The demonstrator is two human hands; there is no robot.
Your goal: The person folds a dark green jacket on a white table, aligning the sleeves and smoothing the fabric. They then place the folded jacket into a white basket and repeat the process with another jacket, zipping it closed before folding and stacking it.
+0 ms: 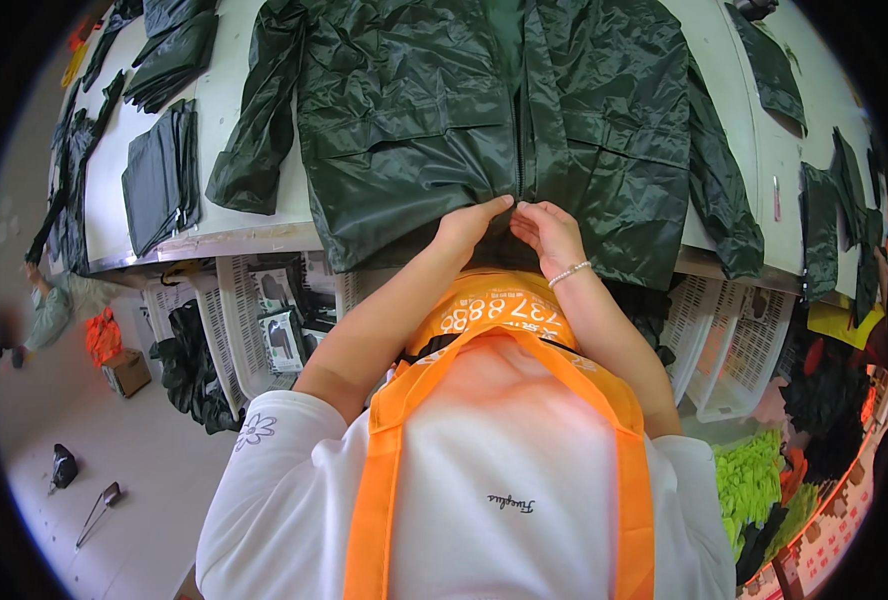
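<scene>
A dark green rain jacket [444, 110] lies spread flat on the white table [229, 100], its hem hanging over the near edge. My left hand [469, 225] pinches the hem at the bottom of the front zipper. Just to its right, my right hand [547, 235], with a bead bracelet on the wrist, grips the other side of the zipper opening. Both hands meet at the jacket's lower centre. I wear a white shirt and an orange apron [494, 320].
Folded dark green pieces [162, 175] lie at the table's left, more garments [829, 215] at the right. White plastic baskets [734, 345] and boxed items [282, 335] sit under the table. A person [54, 305] crouches far left on the floor beside a cardboard box [127, 372].
</scene>
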